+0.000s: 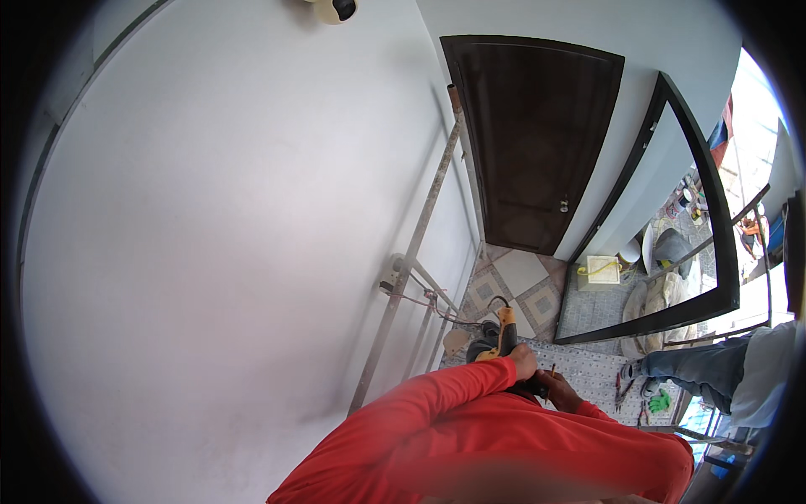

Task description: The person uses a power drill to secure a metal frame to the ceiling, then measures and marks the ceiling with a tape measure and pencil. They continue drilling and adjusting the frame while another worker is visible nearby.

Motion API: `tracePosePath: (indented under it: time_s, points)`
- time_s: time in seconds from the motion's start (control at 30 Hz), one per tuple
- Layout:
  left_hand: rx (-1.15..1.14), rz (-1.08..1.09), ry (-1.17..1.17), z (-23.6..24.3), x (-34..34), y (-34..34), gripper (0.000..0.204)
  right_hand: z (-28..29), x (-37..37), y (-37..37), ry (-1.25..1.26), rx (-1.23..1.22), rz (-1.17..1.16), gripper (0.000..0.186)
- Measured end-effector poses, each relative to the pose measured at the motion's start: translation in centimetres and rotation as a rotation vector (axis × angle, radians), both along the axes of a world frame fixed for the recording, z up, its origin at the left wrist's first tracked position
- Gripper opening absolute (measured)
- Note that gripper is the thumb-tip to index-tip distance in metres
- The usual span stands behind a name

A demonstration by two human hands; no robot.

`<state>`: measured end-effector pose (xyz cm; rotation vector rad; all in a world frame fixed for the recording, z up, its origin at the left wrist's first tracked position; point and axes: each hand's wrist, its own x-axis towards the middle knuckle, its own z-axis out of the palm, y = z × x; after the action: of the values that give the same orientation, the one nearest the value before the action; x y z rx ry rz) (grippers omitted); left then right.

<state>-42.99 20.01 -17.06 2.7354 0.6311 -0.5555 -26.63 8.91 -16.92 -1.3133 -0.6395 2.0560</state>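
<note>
A yellow and black corded power tool (507, 330), drill-like in shape, is held in front of my body with its cord end upward. My left hand (524, 361) is closed around its dark grip. Close beside it, my right hand (562, 391) is at the dark lower end of the tool, fingers bent. A thin yellowish rod (552, 371) shows at the right fingers, too small to name surely. My red sleeves and shirt hide part of the tool and both palms.
A metal frame (417, 227) leans along the white wall (210, 210), beside an outlet box (392, 274) with wires. Ahead are a brown door (537, 151) and a black-framed panel (727, 244). At right stands another person's jeans-clad leg (693, 370), near a green glove (660, 401) and hand tools.
</note>
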Motion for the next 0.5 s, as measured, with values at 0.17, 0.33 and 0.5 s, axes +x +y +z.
tracePosePath:
  time_s: [0.17, 0.33, 0.5]
  points:
    - [0.003, 0.058, -0.101, -0.4, -0.4, 0.1, 0.015, 0.8, -0.5, 0.2, 0.064, 0.067, -0.011, 0.044]
    - [0.067, 0.101, -0.117, -0.6, -0.6, -0.1, 0.017, 1.4, -0.9, 0.9, -0.067, 0.105, 0.074, 0.042]
    - [0.05, 0.086, -0.104, -0.5, -1.1, 0.4, 0.019, 1.4, -1.2, 1.3, -0.207, 0.33, 0.18, 0.045]
